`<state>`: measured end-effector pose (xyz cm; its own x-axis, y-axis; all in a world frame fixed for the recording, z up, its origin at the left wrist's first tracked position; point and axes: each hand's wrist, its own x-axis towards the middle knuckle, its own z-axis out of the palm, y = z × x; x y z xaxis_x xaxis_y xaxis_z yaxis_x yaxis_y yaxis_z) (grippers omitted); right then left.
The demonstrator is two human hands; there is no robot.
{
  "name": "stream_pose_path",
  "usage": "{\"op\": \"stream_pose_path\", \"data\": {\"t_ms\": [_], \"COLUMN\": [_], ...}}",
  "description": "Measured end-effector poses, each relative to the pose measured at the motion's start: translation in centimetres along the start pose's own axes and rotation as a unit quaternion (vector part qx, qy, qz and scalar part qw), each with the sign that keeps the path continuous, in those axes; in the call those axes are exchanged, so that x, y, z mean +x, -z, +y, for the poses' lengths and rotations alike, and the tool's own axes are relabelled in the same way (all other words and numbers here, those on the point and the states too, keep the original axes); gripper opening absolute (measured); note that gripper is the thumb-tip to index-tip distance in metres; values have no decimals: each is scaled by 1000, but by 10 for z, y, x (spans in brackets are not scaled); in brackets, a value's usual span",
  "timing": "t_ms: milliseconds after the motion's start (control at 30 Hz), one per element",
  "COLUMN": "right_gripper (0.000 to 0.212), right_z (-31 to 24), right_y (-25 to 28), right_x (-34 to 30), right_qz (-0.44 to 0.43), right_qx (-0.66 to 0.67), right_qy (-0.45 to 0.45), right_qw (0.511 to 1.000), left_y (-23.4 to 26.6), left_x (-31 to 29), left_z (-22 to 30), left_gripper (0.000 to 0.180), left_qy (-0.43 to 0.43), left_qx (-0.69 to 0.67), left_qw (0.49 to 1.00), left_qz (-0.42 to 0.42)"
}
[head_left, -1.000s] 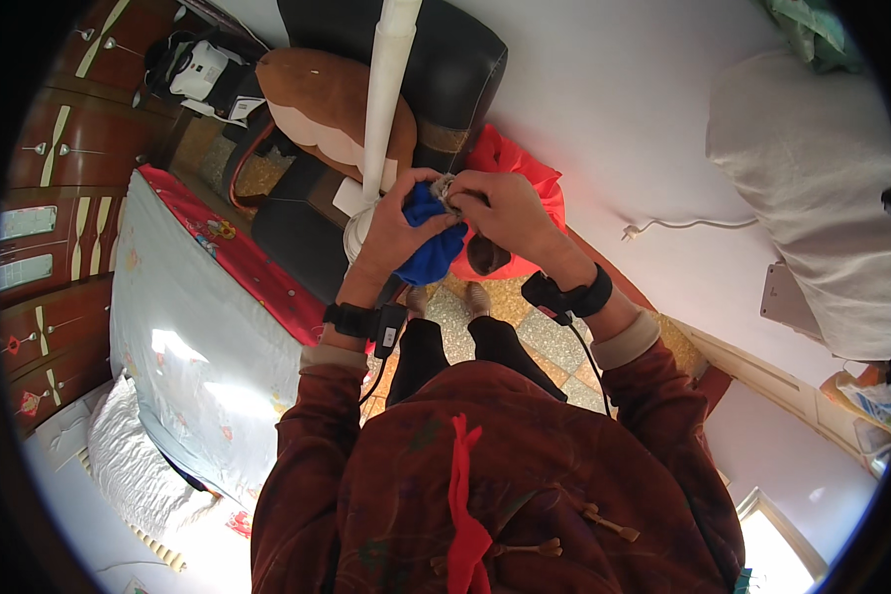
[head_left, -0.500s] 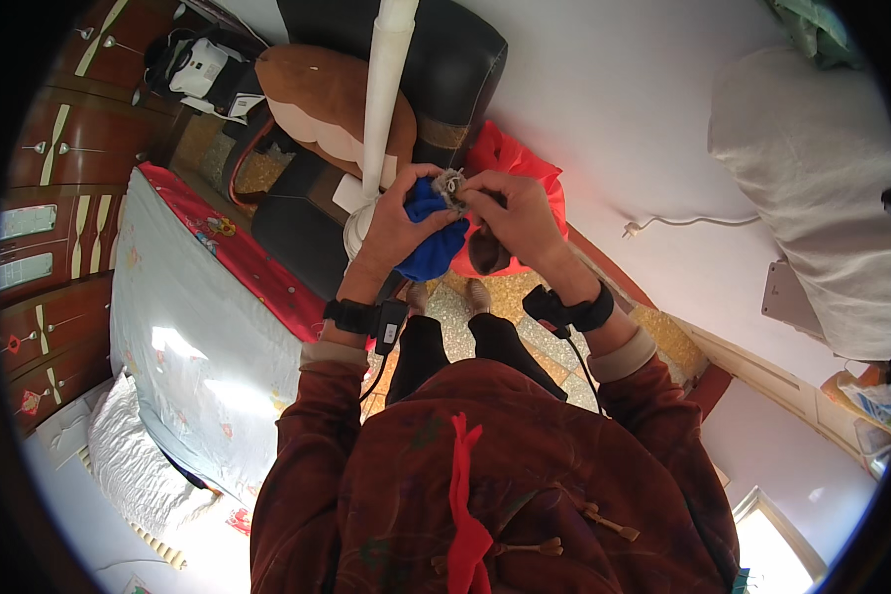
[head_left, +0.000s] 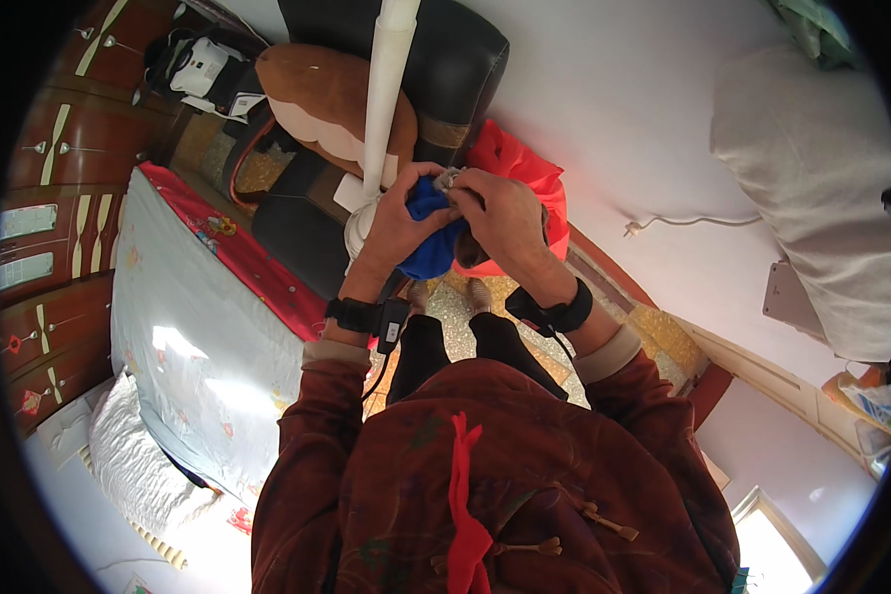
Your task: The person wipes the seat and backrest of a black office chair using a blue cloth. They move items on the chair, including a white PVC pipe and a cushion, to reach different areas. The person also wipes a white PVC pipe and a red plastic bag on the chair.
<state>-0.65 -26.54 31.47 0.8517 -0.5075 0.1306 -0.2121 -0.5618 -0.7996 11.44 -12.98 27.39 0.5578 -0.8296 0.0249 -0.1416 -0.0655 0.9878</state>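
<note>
My left hand [head_left: 398, 230] is closed round a blue cloth piece [head_left: 432, 255], its thumb and fingers near the upper end. A small grey fluffy tuft [head_left: 445, 181] sits at that end, partly covered by fingers. My right hand [head_left: 510, 223] pinches at the tuft from the other side, its fingertips close to my left thumb. Below the right palm a dark brown thing [head_left: 472, 253] shows; I cannot tell whether the hand holds it. Behind the hands lies a bright red cloth or bag [head_left: 537, 168].
A white pole [head_left: 390, 79] stands just beyond my left hand, before a black padded seat [head_left: 465, 64] with a brown cushion [head_left: 317, 79]. Left is a bed with a pale blue cover [head_left: 208, 327]. A white plug cable [head_left: 683, 220] and a flat grey device [head_left: 790, 300] are at right.
My right hand has turned and moved slightly left and down over the grey tuft, covering more of it. The left hand and the blue cloth have stayed nearly still.
</note>
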Motion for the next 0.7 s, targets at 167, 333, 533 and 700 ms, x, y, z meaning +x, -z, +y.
{"op": "stream_pose_path", "data": {"t_ms": [167,333,533,700], "right_gripper": [14,15,14,14], "right_z": [13,21,27,43], "right_y": [0,6,21,33], "right_x": [-5,-8,-20,-33], "right_qz": [-33,-55,-48,14], "right_qx": [229,452,548,558], "right_qy": [-145,-185,-226,-259], "right_qw": [962,871,804,788], "left_y": [1,4,5,3], "left_x": [1,2,4,5], "left_z": [2,3,3,5], "left_gripper": [55,55,54,54], "left_qy": [8,-4,-7,3], "left_qx": [-9,2,10,-22], "left_qw": [1000,1000,1000,1000], "left_qz": [6,8,0,5]}}
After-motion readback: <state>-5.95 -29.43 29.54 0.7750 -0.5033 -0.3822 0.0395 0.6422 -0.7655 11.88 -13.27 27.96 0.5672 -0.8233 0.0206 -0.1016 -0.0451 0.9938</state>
